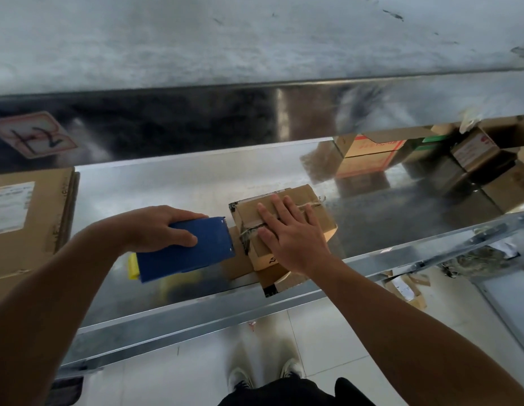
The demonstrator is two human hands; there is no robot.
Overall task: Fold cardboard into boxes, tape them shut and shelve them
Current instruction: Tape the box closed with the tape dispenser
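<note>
The small cardboard box (306,194), folded and closed with tape and twine across its top, lies under the right hand (293,232), whose straight fingers press flat on it. It sits on the metal shelf (167,186) near the front edge. Just beside it the left hand (158,227) grips a blue tape dispenser (196,250). A larger carton (29,215) lies left of that hand. This box looks essentially shelved; sliding it further back probably remains.
</note>
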